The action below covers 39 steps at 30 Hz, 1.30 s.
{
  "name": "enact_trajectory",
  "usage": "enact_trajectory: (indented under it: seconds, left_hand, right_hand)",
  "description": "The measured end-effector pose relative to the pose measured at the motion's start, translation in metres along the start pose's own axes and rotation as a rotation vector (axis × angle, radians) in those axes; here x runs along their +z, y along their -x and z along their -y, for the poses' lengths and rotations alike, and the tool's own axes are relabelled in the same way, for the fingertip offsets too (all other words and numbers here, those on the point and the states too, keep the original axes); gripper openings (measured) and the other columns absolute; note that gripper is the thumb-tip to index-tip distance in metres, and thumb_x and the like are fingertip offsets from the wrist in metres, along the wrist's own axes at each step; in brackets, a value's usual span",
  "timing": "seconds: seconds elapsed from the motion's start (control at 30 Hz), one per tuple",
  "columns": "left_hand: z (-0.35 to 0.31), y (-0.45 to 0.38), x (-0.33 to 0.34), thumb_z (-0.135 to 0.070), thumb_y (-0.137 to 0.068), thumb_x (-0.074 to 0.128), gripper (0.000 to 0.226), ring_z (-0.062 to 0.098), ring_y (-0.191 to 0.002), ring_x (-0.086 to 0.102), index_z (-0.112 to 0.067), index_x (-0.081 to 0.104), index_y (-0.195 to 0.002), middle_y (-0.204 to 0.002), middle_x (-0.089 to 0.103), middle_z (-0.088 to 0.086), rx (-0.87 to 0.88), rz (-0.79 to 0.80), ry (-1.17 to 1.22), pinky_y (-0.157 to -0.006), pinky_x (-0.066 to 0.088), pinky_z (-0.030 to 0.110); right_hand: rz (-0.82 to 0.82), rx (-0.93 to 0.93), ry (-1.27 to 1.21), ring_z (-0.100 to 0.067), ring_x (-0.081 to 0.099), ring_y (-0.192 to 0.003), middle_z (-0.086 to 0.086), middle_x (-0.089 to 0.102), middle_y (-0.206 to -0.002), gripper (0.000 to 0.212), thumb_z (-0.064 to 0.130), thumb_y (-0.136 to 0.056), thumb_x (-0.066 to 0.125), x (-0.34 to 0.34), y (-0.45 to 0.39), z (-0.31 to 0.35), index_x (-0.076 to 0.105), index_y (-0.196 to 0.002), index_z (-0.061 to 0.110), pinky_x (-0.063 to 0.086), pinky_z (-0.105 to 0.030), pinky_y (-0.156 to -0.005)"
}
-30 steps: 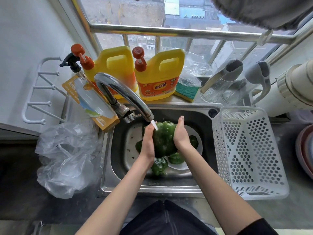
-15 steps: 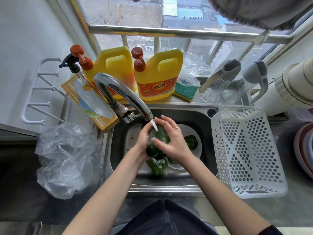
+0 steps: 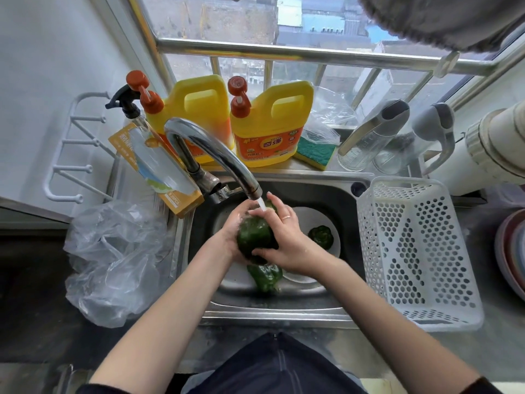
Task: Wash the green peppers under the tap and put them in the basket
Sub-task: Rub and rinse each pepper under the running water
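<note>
Both the left hand [image 3: 231, 234] and right hand [image 3: 287, 243] clasp one green pepper [image 3: 254, 237] under the running tap [image 3: 216, 155], two more peppers [image 3: 321, 236] wait in the sink [image 3: 326, 304], and the basket [image 3: 417, 251] at the sink's right edge holds none yet.

Both my bare forearms rise from the lower corners of the frame and meet just below its centre, where my hands cup a green pepper [image 3: 255, 237] between them. My left hand [image 3: 234, 233] wraps the pepper's left side, palm turned inward, fingers curled up toward the top. My right hand [image 3: 284, 240] covers the right side, its fingers spread over the upper end, a ring on one finger, the thumb pressed under the lower end.
</note>
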<state>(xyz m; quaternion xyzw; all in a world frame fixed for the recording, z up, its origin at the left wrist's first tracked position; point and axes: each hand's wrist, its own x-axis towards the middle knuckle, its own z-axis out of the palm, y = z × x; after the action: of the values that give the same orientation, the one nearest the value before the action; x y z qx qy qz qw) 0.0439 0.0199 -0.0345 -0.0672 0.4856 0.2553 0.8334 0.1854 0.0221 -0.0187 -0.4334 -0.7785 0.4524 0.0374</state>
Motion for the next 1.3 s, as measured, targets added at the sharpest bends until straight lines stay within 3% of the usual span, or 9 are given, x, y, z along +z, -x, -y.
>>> enact_trajectory:
  seconds: [0.17,0.33,0.53,0.77,0.87,0.93,1.03,1.17,1.3]
  left_hand:
    - [0.001,0.003,0.007,-0.072,-0.067,0.059,0.066,0.027,-0.081,0.061,-0.009,0.065,-0.088,-0.076,0.070,0.013,-0.153,-0.103,0.036,-0.072,0.050,0.036]
    - [-0.003,0.003,0.014,-0.073,-0.069,0.057,0.070,0.030,-0.083,0.060,-0.008,0.064,-0.094,-0.078,0.070,0.015,-0.166,-0.141,-0.045,-0.076,0.050,0.041]
    - [-0.005,0.005,0.011,-0.072,-0.080,0.048,0.070,0.035,-0.089,0.064,-0.010,0.064,-0.107,-0.090,0.072,0.020,-0.126,-0.076,-0.118,-0.075,0.056,0.049]
    - [0.002,-0.004,0.017,-0.083,-0.070,0.047,0.079,0.029,-0.096,0.061,-0.015,0.061,-0.108,-0.104,0.066,0.014,0.087,-0.338,-0.281,-0.075,0.051,0.036]
    - [0.002,-0.013,0.006,-0.098,-0.054,0.034,0.096,0.030,-0.105,0.060,-0.029,0.061,-0.116,-0.119,0.064,0.009,0.290,-0.556,-0.696,-0.089,0.049,0.040]
    - [0.003,-0.009,0.001,-0.083,-0.078,0.025,0.077,0.029,-0.103,0.058,-0.027,0.060,-0.117,-0.117,0.062,0.007,0.419,-0.634,-0.878,-0.088,0.047,0.038]
    - [0.010,0.000,-0.004,-0.059,-0.095,0.032,0.052,0.031,-0.107,0.059,-0.023,0.060,-0.120,-0.120,0.061,0.011,0.475,-0.619,-0.582,-0.093,0.049,0.044]
    - [0.020,0.009,-0.013,-0.079,-0.081,0.033,0.077,0.044,-0.117,0.052,-0.020,0.057,-0.124,-0.126,0.058,0.018,0.120,-0.111,-0.051,-0.085,0.048,0.054]
    - [0.022,0.011,0.000,-0.082,-0.076,0.037,0.083,0.041,-0.110,0.059,-0.019,0.063,-0.123,-0.118,0.066,0.020,0.173,0.001,0.177,-0.083,0.050,0.057]
  right_hand:
    - [0.126,0.040,0.023,-0.035,-0.004,-0.145,0.000,-0.009,-0.159,0.078,0.023,-0.083,0.067,-0.014,-0.006,-0.006,0.022,-0.146,0.024,0.015,-0.050,-0.117]
    - [0.104,0.004,-0.156,-0.018,-0.003,-0.148,-0.004,0.007,-0.156,0.060,0.023,-0.078,0.065,-0.026,-0.001,-0.012,0.032,-0.122,0.046,0.016,-0.050,-0.118]
    - [0.091,0.023,-0.197,-0.006,-0.014,-0.146,0.000,-0.009,-0.160,0.062,0.010,-0.091,0.052,-0.033,0.009,-0.008,0.026,-0.137,0.041,0.020,-0.019,-0.101]
    - [-0.055,0.322,-0.792,-0.021,0.047,-0.123,-0.001,0.042,-0.139,0.060,0.038,-0.073,0.061,-0.020,0.006,0.004,0.044,-0.130,0.039,0.048,-0.049,-0.098]
    - [-0.152,0.441,-0.668,-0.017,0.058,-0.112,0.000,0.055,-0.130,0.074,0.053,-0.075,0.072,-0.009,-0.005,0.005,0.038,-0.137,0.032,0.050,-0.042,-0.098]
    - [-0.126,0.431,-0.656,-0.016,0.059,-0.112,0.001,0.056,-0.128,0.083,0.048,-0.072,0.078,-0.006,-0.009,0.003,0.035,-0.141,0.031,0.050,-0.038,-0.099]
    - [-0.098,0.403,-0.749,-0.019,0.061,-0.108,-0.002,0.056,-0.127,0.082,0.042,-0.066,0.079,-0.010,-0.009,0.001,0.040,-0.138,0.034,0.054,-0.039,-0.092]
    - [-0.121,0.315,-1.166,-0.024,0.060,-0.112,-0.008,0.056,-0.129,0.084,0.037,-0.057,0.071,-0.004,-0.006,-0.009,0.043,-0.137,0.035,0.054,-0.039,-0.089]
    - [-0.096,0.183,-0.848,-0.013,0.053,-0.119,0.004,0.047,-0.135,0.078,0.035,-0.062,0.070,-0.006,-0.001,-0.007,0.042,-0.133,0.048,0.049,-0.030,-0.095]
